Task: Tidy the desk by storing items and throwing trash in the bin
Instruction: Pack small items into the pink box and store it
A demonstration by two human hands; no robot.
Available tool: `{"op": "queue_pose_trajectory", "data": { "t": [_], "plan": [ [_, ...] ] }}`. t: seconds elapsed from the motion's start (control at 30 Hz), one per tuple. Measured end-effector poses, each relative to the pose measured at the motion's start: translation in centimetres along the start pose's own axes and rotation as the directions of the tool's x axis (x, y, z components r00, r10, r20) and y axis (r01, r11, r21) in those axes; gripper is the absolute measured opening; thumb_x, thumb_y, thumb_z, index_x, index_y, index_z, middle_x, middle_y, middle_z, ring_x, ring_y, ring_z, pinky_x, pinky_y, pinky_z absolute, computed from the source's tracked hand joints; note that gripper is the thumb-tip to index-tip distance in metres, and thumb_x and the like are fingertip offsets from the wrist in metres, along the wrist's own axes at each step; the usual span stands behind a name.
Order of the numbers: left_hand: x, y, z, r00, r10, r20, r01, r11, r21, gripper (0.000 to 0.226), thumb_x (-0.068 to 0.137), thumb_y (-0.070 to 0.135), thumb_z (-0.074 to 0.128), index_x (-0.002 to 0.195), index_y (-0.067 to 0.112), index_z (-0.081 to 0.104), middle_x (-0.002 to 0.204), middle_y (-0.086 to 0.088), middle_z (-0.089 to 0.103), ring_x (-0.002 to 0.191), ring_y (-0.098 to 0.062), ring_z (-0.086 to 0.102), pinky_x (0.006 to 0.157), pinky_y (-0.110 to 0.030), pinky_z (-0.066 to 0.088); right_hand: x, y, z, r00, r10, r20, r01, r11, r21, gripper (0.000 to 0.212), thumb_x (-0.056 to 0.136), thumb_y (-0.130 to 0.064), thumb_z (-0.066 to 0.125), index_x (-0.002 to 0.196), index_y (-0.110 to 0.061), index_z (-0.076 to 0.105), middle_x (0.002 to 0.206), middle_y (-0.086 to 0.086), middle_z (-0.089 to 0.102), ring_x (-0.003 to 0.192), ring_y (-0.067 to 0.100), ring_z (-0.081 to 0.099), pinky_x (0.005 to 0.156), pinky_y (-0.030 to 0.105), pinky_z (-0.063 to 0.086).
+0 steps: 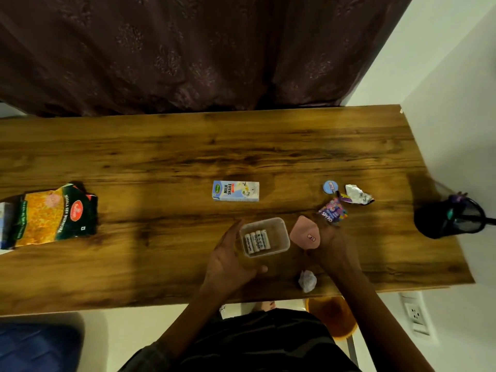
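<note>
A clear plastic box (279, 232) with several white batteries (256, 240) lying in it stands near the desk's front edge. My left hand (228, 259) cups the box's left side with fingers apart. My right hand (331, 242) holds the pink lid (304, 233) tilted just to the right of the box. A milkshake carton (236, 191) lies flat behind the box. A candy wrapper (331, 210), a crumpled foil wrapper (358, 194) and a small blue round badge (330, 187) lie at the right. A crumpled paper ball (307, 281) sits by the front edge.
A large snack bag (53, 216) lies at the desk's left end. A black mesh pen holder (451, 218) stands at the right end by the white wall. An orange bin (332, 315) stands on the floor under the front edge. A dark curtain hangs behind the wooden desk (188, 151).
</note>
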State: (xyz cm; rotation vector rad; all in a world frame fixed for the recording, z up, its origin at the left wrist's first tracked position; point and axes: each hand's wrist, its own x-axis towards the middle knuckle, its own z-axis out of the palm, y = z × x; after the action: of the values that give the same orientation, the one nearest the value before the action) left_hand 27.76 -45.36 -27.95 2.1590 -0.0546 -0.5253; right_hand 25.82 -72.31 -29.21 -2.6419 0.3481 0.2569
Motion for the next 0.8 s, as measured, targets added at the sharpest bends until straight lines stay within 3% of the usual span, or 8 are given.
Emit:
{"op": "queue_pose_trajectory", "data": {
  "t": [0.17,0.27,0.33,0.4,0.5,0.63,0.7,0.8],
  "plan": [
    [0.4,0.0,0.1,0.993,0.085,-0.078,-0.088,0.995,-0.037,0.083,0.065,0.031,0.096,0.135,0.031,0.052,0.125,0.014,0.067,0.115,-0.003,0.064,0.084,-0.018,0.058,-1.1,-2.0,-2.2,0.995,-0.051,-0.083,0.048,0.998,-0.048,0.052,0.089,-0.028,0.074,0.137,-0.015,0.057,0.113,0.011,0.072,0.093,0.030,0.072,0.071,0.038,0.060],
    [0.6,-0.8,-0.5,0.990,0.130,-0.055,-0.129,0.992,0.009,0.077,0.068,0.035,0.093,0.134,0.031,0.052,0.123,0.016,0.066,0.111,-0.003,0.065,0.085,-0.021,0.059,-2.3,-3.6,-4.8,0.993,-0.023,-0.115,0.021,1.000,-0.020,0.068,0.078,-0.019,0.082,0.140,-0.013,0.054,0.113,0.014,0.073,0.092,0.035,0.073,0.067,0.040,0.060],
    [0.8,-1.6,-0.8,0.986,0.165,-0.030,-0.164,0.985,0.050,0.076,0.067,0.043,0.090,0.133,0.034,0.052,0.119,0.021,0.063,0.109,-0.002,0.066,0.085,-0.024,0.061,-3.3,-4.5,-6.1,0.990,-0.073,-0.124,0.076,0.997,0.021,0.080,0.071,-0.016,0.089,0.142,-0.009,0.053,0.118,0.014,0.072,0.095,0.033,0.073,0.067,0.030,0.058],
    [0.9,-2.2,-1.2,0.981,0.193,-0.003,-0.192,0.979,0.065,0.075,0.065,0.051,0.085,0.131,0.033,0.053,0.115,0.026,0.061,0.105,0.001,0.066,0.082,-0.025,0.062,-4.1,-5.5,-7.2,0.983,-0.147,-0.107,0.155,0.985,0.074,0.087,0.069,-0.020,0.091,0.146,-0.013,0.050,0.124,0.004,0.070,0.097,0.021,0.070,0.071,0.016,0.048],
    [0.9,-2.6,-1.5,0.974,0.226,0.009,-0.227,0.972,0.057,0.075,0.066,0.054,0.083,0.130,0.027,0.056,0.116,0.025,0.062,0.103,0.001,0.067,0.079,-0.022,0.062,-4.9,-7.8,-7.8,0.960,-0.279,-0.025,0.279,0.951,0.131,0.092,0.074,-0.029,0.086,0.154,-0.021,0.042,0.133,-0.009,0.064,0.104,0.008,0.065,0.080,0.014,0.047],
    [0.8,-2.4,-1.6,0.973,0.229,0.018,-0.229,0.973,0.021,0.075,0.068,0.052,0.083,0.133,0.041,0.048,0.117,0.026,0.061,0.104,0.008,0.065,0.082,-0.012,0.057,-5.0,-10.7,-6.8,0.924,-0.341,0.171,0.340,0.940,0.040,0.107,0.082,-0.036,0.075,0.158,-0.049,0.000,0.136,0.001,0.065,0.110,0.023,0.068,0.089,0.035,0.057],
    [0.6,-2.4,-1.6,0.978,0.207,0.011,-0.207,0.978,-0.015,0.074,0.071,0.038,0.088,0.135,0.037,0.050,0.119,0.025,0.062,0.107,0.007,0.065,0.087,-0.017,0.059,-4.6,-11.8,-6.1,0.904,-0.348,0.250,0.370,0.928,-0.044,0.116,0.084,-0.036,0.070,0.146,-0.060,-0.025,0.139,0.002,0.063,0.111,0.024,0.067,0.087,0.039,0.057],
    [0.6,-2.5,-1.5,0.976,0.220,-0.008,-0.220,0.975,-0.045,0.071,0.075,0.033,0.087,0.136,0.032,0.052,0.127,0.012,0.066,0.115,-0.001,0.064,0.093,-0.021,0.058,-3.9,-12.8,-5.0,0.887,-0.348,0.303,0.387,0.919,-0.080,0.120,0.087,-0.036,0.068,0.134,-0.063,-0.039,0.145,0.002,0.057,0.117,0.025,0.064,0.090,0.040,0.057]
  ]
}}
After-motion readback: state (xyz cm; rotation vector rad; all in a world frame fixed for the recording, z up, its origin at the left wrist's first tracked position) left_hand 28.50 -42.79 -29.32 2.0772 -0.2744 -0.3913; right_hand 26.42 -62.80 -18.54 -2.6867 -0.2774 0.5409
